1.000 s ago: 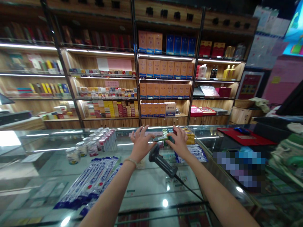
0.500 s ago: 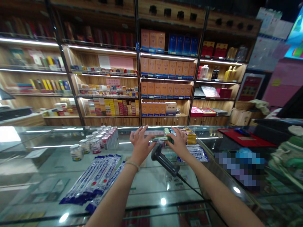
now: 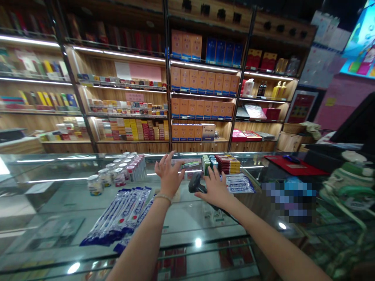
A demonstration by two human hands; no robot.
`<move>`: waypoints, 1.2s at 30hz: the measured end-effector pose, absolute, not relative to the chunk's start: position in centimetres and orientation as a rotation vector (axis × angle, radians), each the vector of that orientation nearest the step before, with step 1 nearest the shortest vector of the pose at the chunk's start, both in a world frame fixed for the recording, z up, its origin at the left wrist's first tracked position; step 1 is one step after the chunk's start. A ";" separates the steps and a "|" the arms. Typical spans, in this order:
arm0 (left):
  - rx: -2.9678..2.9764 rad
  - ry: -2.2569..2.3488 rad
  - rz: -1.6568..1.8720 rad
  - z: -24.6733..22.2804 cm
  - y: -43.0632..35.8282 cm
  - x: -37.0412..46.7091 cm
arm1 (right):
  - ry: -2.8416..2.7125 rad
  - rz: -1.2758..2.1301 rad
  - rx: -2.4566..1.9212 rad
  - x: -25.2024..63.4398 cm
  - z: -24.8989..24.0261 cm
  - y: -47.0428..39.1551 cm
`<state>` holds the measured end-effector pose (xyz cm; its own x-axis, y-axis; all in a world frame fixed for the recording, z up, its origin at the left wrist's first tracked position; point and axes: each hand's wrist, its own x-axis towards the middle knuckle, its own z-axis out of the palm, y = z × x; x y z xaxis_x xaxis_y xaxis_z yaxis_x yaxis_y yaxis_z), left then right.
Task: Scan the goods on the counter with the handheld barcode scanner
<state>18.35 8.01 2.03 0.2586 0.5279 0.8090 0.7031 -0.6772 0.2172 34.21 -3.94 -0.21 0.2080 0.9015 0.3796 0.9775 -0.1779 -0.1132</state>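
My left hand (image 3: 169,175) pinches one end of a slim green-and-white pack (image 3: 191,164) between thumb and fingertips, with the other fingers raised; the pack's free end points right. My right hand (image 3: 216,188) lies over the dark barcode scanner (image 3: 194,183), fingers stretched out and apart. Most of the scanner's handle is hidden beneath that hand, and only its head shows clearly to the left. Just beyond the right fingertips stand several green and blue tubes (image 3: 206,162). Blue-and-white long packets (image 3: 240,183) lie to the right of this hand.
On the glass counter (image 3: 181,218), more long blue-and-white packets (image 3: 125,214) fan out at left, with lidded jars (image 3: 95,185) behind them. Red and yellow boxes (image 3: 231,164) stack at the back. A red mat (image 3: 287,165) and a green bottle (image 3: 348,183) are at right.
My right hand has let go of the slim pack and moved down onto the scanner's handle. My left hand keeps the pack, slightly higher and farther left in view.
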 end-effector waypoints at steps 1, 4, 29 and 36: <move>-2.342 -1.160 -1.391 2.0 8.0 18.3 | -1.763 -0.328 -2.174 33.9 -0.2 -4.1; -2.349 -1.160 -1.398 2.0 8.0 18.4 | -1.773 -0.347 -2.215 33.0 -0.2 -4.2; -2.268 -1.275 -1.491 1.3 8.6 18.1 | -1.529 -0.353 -1.956 32.5 -1.1 -4.0; -2.213 -1.313 -1.524 1.4 8.6 18.0 | -1.370 0.340 -1.475 32.2 0.7 -5.3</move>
<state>17.95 8.59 1.43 0.1004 0.5692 0.8161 0.7229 -0.6053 0.3332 32.19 -5.31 0.69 0.3050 0.8532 0.4231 0.5559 0.2012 -0.8065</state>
